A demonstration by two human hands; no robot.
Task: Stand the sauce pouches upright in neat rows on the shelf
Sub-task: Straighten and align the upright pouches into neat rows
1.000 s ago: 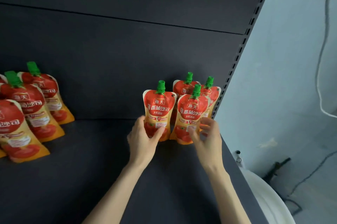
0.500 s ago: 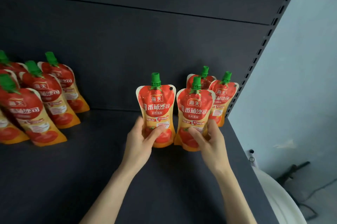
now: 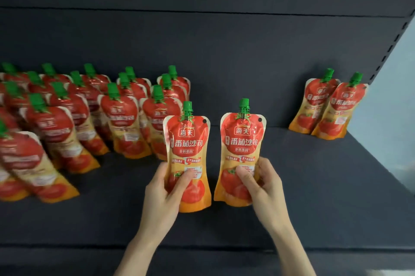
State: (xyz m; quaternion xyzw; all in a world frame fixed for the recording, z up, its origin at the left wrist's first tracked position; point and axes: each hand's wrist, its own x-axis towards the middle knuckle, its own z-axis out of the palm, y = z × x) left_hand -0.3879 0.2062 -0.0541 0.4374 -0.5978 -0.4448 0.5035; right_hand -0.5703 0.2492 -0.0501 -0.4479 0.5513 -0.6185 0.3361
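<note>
The left hand [image 3: 165, 188] grips one sauce pouch [image 3: 187, 154] low on its body, thumb across the front, and the right hand [image 3: 261, 183] grips a second pouch [image 3: 241, 152] the same way, both upright, side by side and apart over the front of the dark shelf [image 3: 314, 185]. Whether their bases touch the shelf I cannot tell. Blurred rows of pouches [image 3: 74, 118] stand at left, and two more pouches [image 3: 327, 107] at the back right corner.
</note>
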